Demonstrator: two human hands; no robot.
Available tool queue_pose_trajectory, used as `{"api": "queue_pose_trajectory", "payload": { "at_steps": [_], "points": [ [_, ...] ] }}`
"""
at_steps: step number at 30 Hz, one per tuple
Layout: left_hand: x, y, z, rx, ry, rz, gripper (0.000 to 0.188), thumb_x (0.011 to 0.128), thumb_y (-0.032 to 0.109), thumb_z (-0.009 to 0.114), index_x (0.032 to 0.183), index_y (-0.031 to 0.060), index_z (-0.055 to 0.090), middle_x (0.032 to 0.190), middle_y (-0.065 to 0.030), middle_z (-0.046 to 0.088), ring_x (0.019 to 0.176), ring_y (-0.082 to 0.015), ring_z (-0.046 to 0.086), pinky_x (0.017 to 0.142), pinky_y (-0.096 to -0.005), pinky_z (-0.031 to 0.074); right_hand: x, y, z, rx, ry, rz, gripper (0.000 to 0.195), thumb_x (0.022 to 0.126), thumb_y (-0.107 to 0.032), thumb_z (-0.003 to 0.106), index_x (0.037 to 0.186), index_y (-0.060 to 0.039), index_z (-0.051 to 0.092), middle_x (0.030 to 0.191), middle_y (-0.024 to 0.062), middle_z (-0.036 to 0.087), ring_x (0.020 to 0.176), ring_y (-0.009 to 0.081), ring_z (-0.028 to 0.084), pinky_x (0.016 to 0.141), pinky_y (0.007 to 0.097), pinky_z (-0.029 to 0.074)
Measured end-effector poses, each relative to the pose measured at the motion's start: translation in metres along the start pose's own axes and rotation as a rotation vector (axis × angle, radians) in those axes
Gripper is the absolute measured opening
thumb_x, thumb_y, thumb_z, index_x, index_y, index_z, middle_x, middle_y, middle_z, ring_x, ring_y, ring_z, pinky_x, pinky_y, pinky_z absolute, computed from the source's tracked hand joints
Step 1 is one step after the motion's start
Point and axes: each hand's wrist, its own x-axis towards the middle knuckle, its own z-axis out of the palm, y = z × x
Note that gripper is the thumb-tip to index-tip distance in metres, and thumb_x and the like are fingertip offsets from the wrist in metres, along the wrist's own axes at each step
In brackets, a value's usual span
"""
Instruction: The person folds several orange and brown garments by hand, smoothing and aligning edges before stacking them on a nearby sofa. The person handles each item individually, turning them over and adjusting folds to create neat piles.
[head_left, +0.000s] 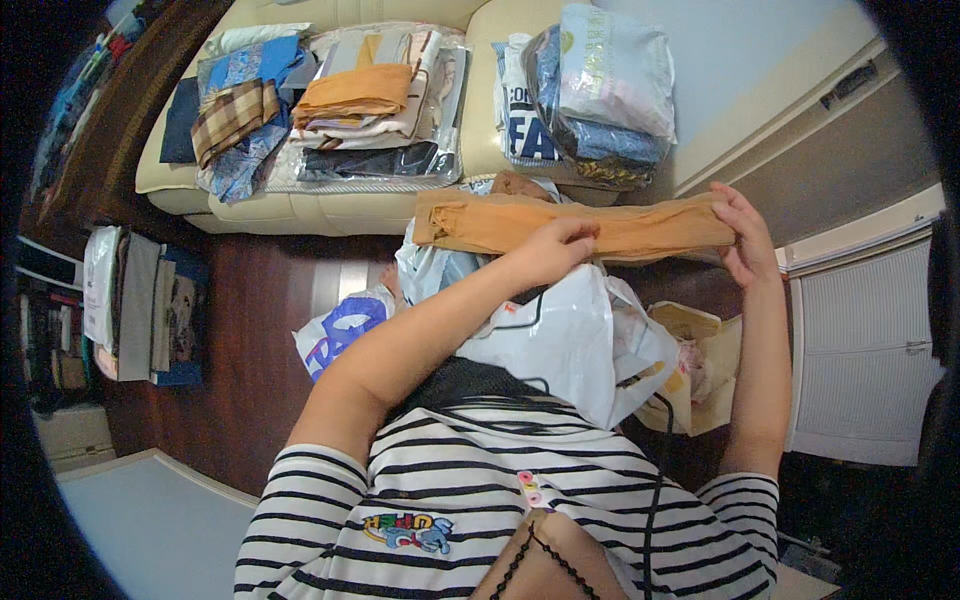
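A long orange cloth, folded into a strip, stretches sideways in front of me above a white plastic bag. Its right end is gripped between the thumb and fingers of my right hand. My left hand lies against the middle of the strip with curled fingers; whether it pinches the cloth I cannot tell. The strip's left end, with a gathered or tied part, reaches past my left forearm. Behind it a brown cloth partly shows. Another folded orange cloth rests on a clothes pile on the sofa.
A cream sofa ahead holds folded clothes, some in clear bags. On the floor stand a blue-and-white plastic bag at left and an open paper bag at right. A blue bin with folded textiles is far left; a white louvred door is right.
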Motion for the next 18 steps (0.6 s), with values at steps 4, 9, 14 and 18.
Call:
{"api": "queue_pose_trajectory", "payload": {
  "at_steps": [4, 9, 14, 18],
  "points": [
    [0.002, 0.022, -0.002, -0.503, 0.144, -0.073, 0.04, 0.092, 0.033, 0.045, 0.118, 0.003, 0.051, 0.11, -0.008, 0.056, 0.096, -0.017, 0.053, 0.085, -0.0353, 0.043, 0.003, -0.016, 0.082, -0.06, -0.112, -0.022, 0.037, 0.08, -0.01, 0.06, 0.113, 0.0011, 0.051, 0.101, 0.0076, 0.058, 0.091, 0.0164, 0.058, 0.081, 0.0268, 0.046],
    [0.013, 0.001, -0.018, -0.977, -0.029, -0.111, 0.054, 0.089, 0.053, 0.037, 0.122, 0.0107, 0.047, 0.116, -0.0081, 0.054, 0.103, -0.0216, 0.052, 0.087, -0.0371, 0.042, 0.028, 0.013, 0.176, -0.091, -0.174, 0.12, 0.038, 0.075, -0.011, 0.066, 0.109, 0.0012, 0.053, 0.092, 0.0064, 0.057, 0.083, 0.0159, 0.058, 0.069, 0.0288, 0.049],
    [-0.061, 0.016, -0.124, -1.063, 0.115, -0.189, 0.091, 0.075, 0.075, 0.035, 0.121, -0.0024, 0.044, 0.117, -0.0169, 0.053, 0.103, -0.0308, 0.057, 0.085, -0.0404, 0.049, 0.064, 0.052, 0.229, -0.097, -0.337, 0.165, 0.016, 0.08, -0.012, 0.06, 0.091, -0.0009, 0.059, 0.085, 0.0066, 0.059, 0.073, 0.0141, 0.059, 0.058, 0.0247, 0.049],
    [-0.074, 0.019, -0.139, -0.855, 0.173, -0.267, 0.065, 0.084, 0.052, 0.048, 0.121, -0.001, 0.045, 0.112, -0.0124, 0.056, 0.1, -0.0238, 0.057, 0.081, -0.0317, 0.048, 0.07, 0.061, 0.24, -0.156, -0.347, 0.198, 0.023, 0.082, -0.012, 0.058, 0.101, 0.0013, 0.056, 0.088, 0.0084, 0.06, 0.074, 0.0147, 0.059, 0.062, 0.0241, 0.051]
  ]
}}
